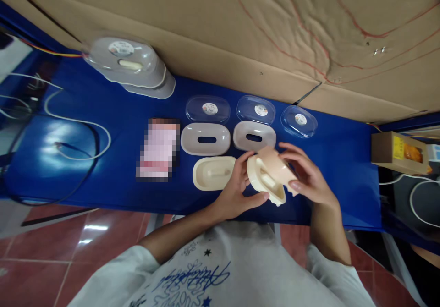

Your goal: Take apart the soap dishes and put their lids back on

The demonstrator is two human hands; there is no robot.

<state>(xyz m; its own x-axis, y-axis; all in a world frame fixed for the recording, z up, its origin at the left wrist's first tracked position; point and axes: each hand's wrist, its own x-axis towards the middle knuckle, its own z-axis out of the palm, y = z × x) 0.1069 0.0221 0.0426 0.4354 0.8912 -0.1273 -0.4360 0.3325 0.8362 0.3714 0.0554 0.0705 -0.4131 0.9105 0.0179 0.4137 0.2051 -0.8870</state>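
My left hand [234, 198] grips a cream oval dish base [254, 178] with a raised bar inside, tilted above the table's front edge. In my right hand [312, 178] is a peach oval cover [277, 168], tipped on its side right against the cream base. Whether the two parts are joined, I cannot tell. Another cream oval base [201, 175] lies on the table just left of my left hand. Behind it sit two pale oval covers, one on the left [188, 140] and one on the right [241, 137], each with a slot through its middle.
Three clear lids, left [195, 107], middle [246, 107] and right [292, 120], line the back. A stack of pale containers [165, 84] stands back left. A blurred pink item [158, 149] and white cable [103, 128] lie left. An open box [383, 153] is far right.
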